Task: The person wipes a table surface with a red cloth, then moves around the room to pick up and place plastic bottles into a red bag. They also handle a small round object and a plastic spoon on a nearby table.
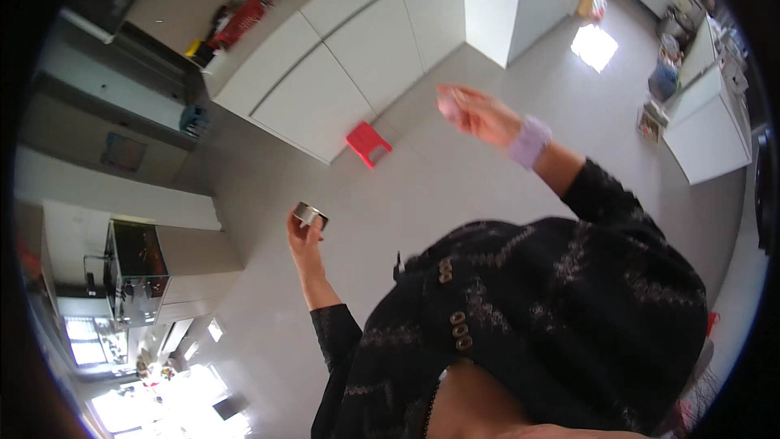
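My left hand (306, 250) is raised over the floor at the left, gripping a small silver-coloured metal item (309, 214) with a dark side. What exactly this item is cannot be made out. Further forward and to the right, my right hand (484, 116) is blurred, its fingers curled around a small pale pink object (449, 105) too smeared to name. A fuzzy lilac wristband (529, 142) circles the right wrist. Both hands are in mid-air and well apart.
A red plastic stool (368, 144) stands on the grey floor against white cabinets (359, 67). On the countertop lies a red basket (241, 21). To the left is a fish tank (139, 250) on a cabinet. At the right stands a white counter (707, 128), with bags and a box beside it.
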`<state>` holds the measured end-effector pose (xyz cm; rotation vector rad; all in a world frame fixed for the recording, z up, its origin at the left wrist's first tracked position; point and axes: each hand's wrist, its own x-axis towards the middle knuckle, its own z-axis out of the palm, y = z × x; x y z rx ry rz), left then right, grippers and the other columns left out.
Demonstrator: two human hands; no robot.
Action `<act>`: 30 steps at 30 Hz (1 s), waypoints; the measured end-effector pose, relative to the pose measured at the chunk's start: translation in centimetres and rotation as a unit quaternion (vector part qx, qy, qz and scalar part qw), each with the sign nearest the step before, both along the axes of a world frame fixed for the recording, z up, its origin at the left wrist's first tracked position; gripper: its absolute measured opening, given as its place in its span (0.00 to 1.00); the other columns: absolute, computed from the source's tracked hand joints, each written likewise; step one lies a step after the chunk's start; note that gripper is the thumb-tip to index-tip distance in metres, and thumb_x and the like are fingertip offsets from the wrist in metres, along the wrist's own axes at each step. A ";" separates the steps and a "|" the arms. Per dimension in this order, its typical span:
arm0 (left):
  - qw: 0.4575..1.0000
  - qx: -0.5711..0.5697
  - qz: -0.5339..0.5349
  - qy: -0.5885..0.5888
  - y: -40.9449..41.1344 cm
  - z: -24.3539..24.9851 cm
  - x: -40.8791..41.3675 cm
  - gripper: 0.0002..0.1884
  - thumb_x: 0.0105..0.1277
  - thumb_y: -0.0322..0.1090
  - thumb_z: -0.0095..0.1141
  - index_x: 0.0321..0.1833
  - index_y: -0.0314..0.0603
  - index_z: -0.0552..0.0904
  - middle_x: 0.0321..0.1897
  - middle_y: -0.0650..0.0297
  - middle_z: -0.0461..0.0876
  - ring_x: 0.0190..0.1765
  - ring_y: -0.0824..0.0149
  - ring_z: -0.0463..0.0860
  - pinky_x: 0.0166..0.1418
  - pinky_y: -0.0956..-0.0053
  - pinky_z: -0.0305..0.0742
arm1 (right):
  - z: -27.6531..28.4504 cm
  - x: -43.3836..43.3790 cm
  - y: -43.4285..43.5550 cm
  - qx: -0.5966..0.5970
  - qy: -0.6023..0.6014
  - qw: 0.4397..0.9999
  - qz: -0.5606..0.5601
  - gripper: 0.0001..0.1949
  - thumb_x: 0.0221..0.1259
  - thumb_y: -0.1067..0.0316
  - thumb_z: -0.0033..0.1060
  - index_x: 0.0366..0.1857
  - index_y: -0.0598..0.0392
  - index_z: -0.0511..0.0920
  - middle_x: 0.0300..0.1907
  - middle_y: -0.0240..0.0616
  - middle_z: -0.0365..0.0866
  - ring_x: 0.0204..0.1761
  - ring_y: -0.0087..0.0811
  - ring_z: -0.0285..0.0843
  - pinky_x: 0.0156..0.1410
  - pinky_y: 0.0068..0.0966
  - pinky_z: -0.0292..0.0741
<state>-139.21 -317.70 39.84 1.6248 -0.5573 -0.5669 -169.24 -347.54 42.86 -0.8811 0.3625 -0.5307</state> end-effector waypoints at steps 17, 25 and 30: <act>0.996 0.084 0.008 -0.030 -25.1 -2.0 20.4 0.35 0.56 0.36 0.66 0.67 0.41 0.66 0.52 0.65 0.76 0.47 0.72 0.77 0.41 0.77 0.73 | -1.0 16.6 -22.2 0.088 -0.014 0.996 -0.006 0.21 0.71 0.62 0.48 0.64 0.54 0.65 0.59 0.42 0.70 0.46 0.29 0.76 0.46 0.18 0.78; 0.939 0.040 -0.114 -0.321 -47.3 4.2 30.3 0.36 0.53 0.42 0.69 0.63 0.33 0.69 0.55 0.51 0.75 0.53 0.58 0.78 0.55 0.67 0.74 | -4.4 21.0 -30.5 0.081 0.074 0.994 -0.013 0.23 0.71 0.44 0.42 0.51 0.54 0.73 0.37 0.33 0.78 0.33 0.22 0.78 0.32 0.16 0.73; 0.891 0.093 -0.117 -0.429 -61.9 5.1 33.5 0.37 0.53 0.47 0.66 0.64 0.38 0.69 0.55 0.47 0.74 0.58 0.47 0.73 0.61 0.59 0.70 | -6.3 22.9 -37.6 0.161 0.058 0.985 0.032 0.26 0.70 0.39 0.38 0.47 0.53 0.75 0.35 0.35 0.79 0.33 0.24 0.79 0.29 0.17 0.73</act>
